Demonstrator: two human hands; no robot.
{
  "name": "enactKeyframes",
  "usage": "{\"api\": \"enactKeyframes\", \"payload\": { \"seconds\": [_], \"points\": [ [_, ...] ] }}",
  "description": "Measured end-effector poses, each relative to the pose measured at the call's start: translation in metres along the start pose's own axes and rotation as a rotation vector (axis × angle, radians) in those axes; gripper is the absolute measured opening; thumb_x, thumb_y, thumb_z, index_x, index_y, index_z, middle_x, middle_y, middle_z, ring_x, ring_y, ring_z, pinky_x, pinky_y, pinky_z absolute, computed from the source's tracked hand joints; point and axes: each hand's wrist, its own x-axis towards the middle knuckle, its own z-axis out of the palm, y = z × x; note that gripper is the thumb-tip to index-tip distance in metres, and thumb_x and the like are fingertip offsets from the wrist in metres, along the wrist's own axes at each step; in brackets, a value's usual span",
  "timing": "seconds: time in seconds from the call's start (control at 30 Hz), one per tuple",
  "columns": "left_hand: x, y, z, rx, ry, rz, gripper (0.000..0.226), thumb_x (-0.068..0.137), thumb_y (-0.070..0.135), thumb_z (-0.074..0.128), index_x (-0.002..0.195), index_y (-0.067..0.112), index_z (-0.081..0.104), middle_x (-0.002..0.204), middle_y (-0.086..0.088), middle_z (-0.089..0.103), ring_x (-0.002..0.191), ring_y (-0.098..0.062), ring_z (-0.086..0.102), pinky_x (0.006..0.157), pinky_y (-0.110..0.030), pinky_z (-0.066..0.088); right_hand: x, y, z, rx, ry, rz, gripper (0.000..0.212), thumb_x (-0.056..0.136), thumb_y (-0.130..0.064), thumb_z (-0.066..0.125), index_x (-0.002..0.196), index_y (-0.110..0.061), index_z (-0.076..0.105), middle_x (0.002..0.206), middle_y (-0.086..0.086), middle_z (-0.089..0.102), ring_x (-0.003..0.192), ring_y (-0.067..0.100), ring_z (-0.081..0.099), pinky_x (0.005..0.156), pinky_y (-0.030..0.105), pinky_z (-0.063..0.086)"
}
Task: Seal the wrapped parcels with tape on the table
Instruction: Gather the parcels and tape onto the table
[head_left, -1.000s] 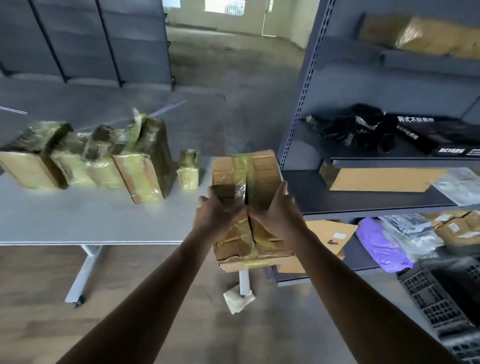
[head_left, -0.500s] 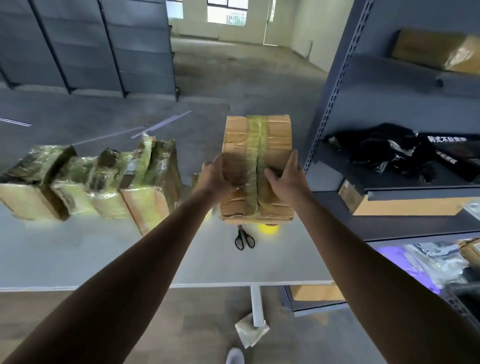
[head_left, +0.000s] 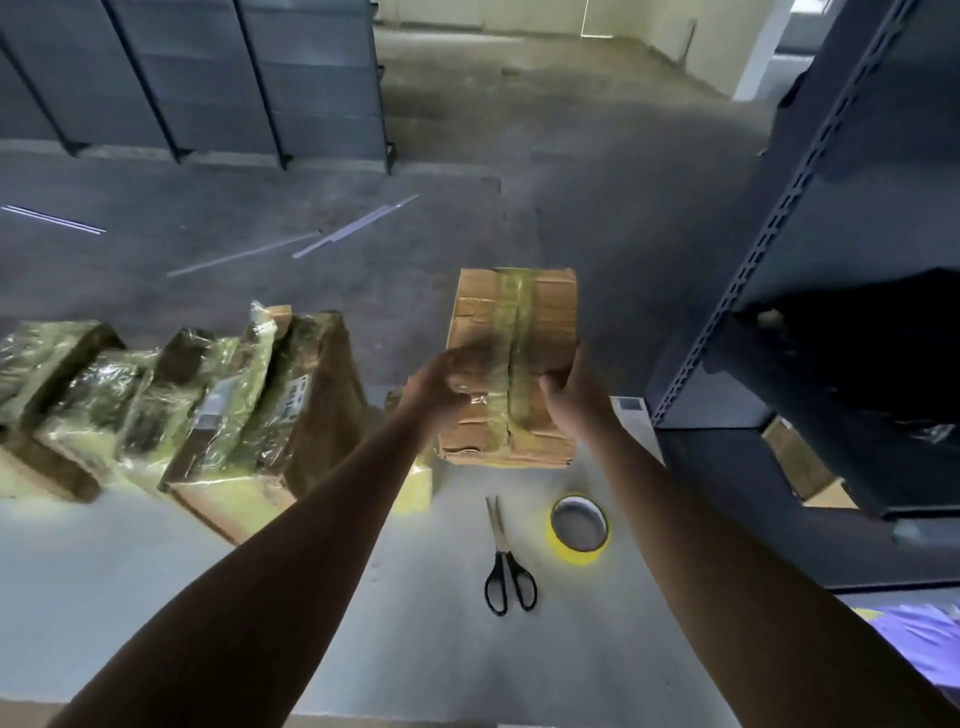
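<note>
Left hand (head_left: 441, 387) and right hand (head_left: 574, 392) grip the taped cardboard parcel (head_left: 511, 364) between them, above the table (head_left: 156, 597).

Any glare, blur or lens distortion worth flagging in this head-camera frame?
Head view: the wide-angle lens bows the shelf upright; glare flares on the plastic-wrapped parcels at left; the held cardboard parcel looks slightly soft; scissors and yellow tape roll are legible; the forearms are underexposed.
</note>
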Motion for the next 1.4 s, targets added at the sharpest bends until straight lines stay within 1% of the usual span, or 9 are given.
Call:
{"api": "enactKeyframes", "payload": {
  "seconds": [0.2, 0.33, 0.57, 0.73, 0.93, 1.07, 1.17, 1.27, 1.4],
  "points": [
    [0.027, -0.030, 0.015, 0.147, -0.058, -0.041, 0.059, 0.078, 0.005, 0.052, 0.133, 0.025, 0.051, 0.114, -0.007, 0.064, 0.075, -0.022, 0.062, 0.051, -0.025, 0.047, 0.030, 0.022, 0.030, -0.072, -0.091, 0.006, 0.035, 0.098, -0.015, 0.048, 0.131, -0.010, 0.037, 0.124, 0.015, 0.051, 0.112, 0.031, 0.054, 0.079, 0.028, 0.037],
    [0.028, -0.032, 0.018, 0.191, -0.056, 0.009, 0.056, 0.080, 0.001, 0.050, 0.133, 0.019, 0.051, 0.117, -0.010, 0.062, 0.084, -0.025, 0.063, 0.064, -0.038, 0.057, 0.031, 0.025, 0.037, -0.113, -0.110, 0.083, 0.042, 0.100, -0.017, 0.044, 0.140, -0.012, 0.030, 0.122, 0.013, 0.056, 0.105, 0.026, 0.056, 0.078, 0.028, 0.037],
    [0.018, -0.045, 0.010, 0.259, -0.178, -0.060, 0.050, 0.078, 0.011, 0.043, 0.127, 0.016, 0.052, 0.121, -0.006, 0.060, 0.109, -0.028, 0.056, 0.091, -0.045, 0.051, 0.015, 0.022, 0.051, -0.216, -0.168, 0.157, 0.053, 0.099, -0.020, 0.043, 0.147, -0.008, 0.025, 0.133, 0.018, 0.052, 0.119, 0.033, 0.053, 0.089, 0.033, 0.045],
    [0.004, -0.048, 0.002, 0.258, -0.234, -0.028, 0.059, 0.072, 0.008, 0.041, 0.129, 0.015, 0.052, 0.122, -0.007, 0.060, 0.105, -0.029, 0.059, 0.097, -0.053, 0.047, 0.002, 0.019, 0.057, -0.307, -0.163, 0.157, 0.042, 0.100, -0.016, 0.038, 0.139, -0.002, 0.031, 0.120, 0.022, 0.055, 0.092, 0.028, 0.057, 0.060, 0.023, 0.040],
    [-0.022, -0.047, -0.008, 0.252, -0.254, 0.083, 0.064, 0.074, 0.005, 0.039, 0.134, 0.024, 0.044, 0.142, -0.007, 0.043, 0.127, -0.031, 0.044, 0.103, -0.052, 0.043, -0.029, 0.001, 0.056, -0.433, -0.082, 0.108, 0.046, 0.098, -0.024, 0.039, 0.142, -0.011, 0.033, 0.120, 0.016, 0.052, 0.104, 0.029, 0.056, 0.084, 0.034, 0.049],
    [-0.041, -0.043, -0.021, 0.253, -0.267, 0.141, 0.053, 0.083, 0.002, 0.042, 0.134, 0.014, 0.048, 0.143, -0.007, 0.040, 0.135, -0.027, 0.031, 0.110, -0.045, 0.034, -0.060, -0.017, 0.063, -0.487, 0.065, 0.033, 0.035, 0.097, -0.024, 0.039, 0.128, -0.009, 0.047, 0.116, 0.016, 0.054, 0.103, 0.030, 0.055, 0.087, 0.040, 0.050],
    [-0.053, -0.041, -0.031, 0.210, -0.215, 0.215, 0.034, 0.087, 0.005, 0.041, 0.116, 0.011, 0.059, 0.128, -0.009, 0.052, 0.123, -0.026, 0.043, 0.102, -0.040, 0.041, -0.084, -0.029, 0.069, -0.502, 0.143, -0.054, 0.029, 0.098, -0.024, 0.040, 0.119, -0.010, 0.054, 0.116, 0.013, 0.058, 0.104, 0.029, 0.055, 0.088, 0.039, 0.049],
    [-0.067, -0.042, -0.043, 0.161, -0.181, 0.320, 0.015, 0.094, 0.009, 0.045, 0.084, 0.016, 0.054, 0.090, -0.001, 0.056, 0.091, -0.021, 0.056, 0.071, -0.024, 0.045, -0.112, -0.038, 0.071, -0.479, 0.185, -0.133, 0.028, 0.097, -0.019, 0.045, 0.122, -0.011, 0.055, 0.121, 0.011, 0.057, 0.109, 0.026, 0.053, 0.089, 0.035, 0.045],
    [-0.085, -0.056, -0.053, 0.095, -0.195, 0.394, 0.019, 0.097, 0.019, 0.051, 0.100, 0.007, 0.065, 0.092, -0.003, 0.066, 0.086, -0.017, 0.062, 0.075, -0.028, 0.051, -0.150, -0.039, 0.079, -0.491, 0.249, -0.174, 0.026, 0.094, -0.015, 0.052, 0.117, -0.008, 0.060, 0.115, 0.013, 0.062, 0.104, 0.029, 0.059, 0.079, 0.033, 0.047]
  ]
}}
